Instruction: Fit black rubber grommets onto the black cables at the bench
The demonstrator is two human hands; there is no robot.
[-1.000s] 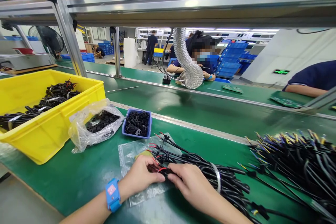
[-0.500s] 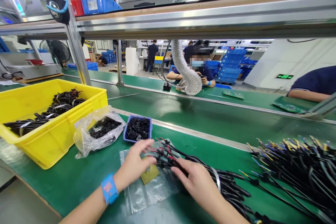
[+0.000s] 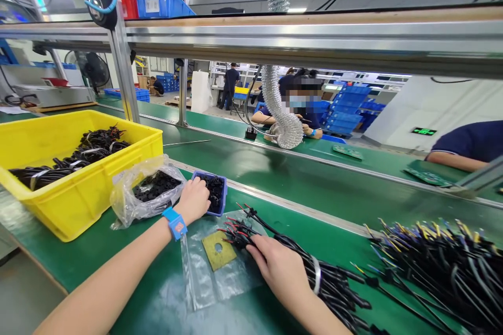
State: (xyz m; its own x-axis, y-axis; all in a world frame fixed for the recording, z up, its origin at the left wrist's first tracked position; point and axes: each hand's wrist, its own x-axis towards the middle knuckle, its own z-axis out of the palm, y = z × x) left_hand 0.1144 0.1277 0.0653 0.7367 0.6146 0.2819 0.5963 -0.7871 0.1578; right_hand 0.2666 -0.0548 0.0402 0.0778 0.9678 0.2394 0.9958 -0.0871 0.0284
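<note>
My left hand [image 3: 195, 200], a blue band on its wrist, reaches over the near left rim of a small blue-purple bin [image 3: 224, 196] full of small black plastic parts [image 3: 215, 188]. Its fingers are curled down among them; the fingertips and anything between them are hidden. My right hand [image 3: 281, 267] is closed on black cables with red-tipped wire ends [image 3: 239, 230], near the front end of a bundle of black cables [image 3: 332, 272] tied with a white band. Under the wire ends, a yellowish square plate with a hole [image 3: 225, 257] lies on a clear zip bag [image 3: 210, 290].
An opened plastic bag of black parts [image 3: 121, 196] sits beside a yellow crate [image 3: 133, 159] holding cable bundles. At right lies a big pile of black cables [image 3: 444, 267] with coloured wire ends. A metal shelf [image 3: 298, 39] and a flexible duct [image 3: 273, 94] hang above the bench.
My left hand has moved from beside the wire ends, up and left into the bin of black parts. My right hand stays on the cables, and the yellow plate is uncovered.
</note>
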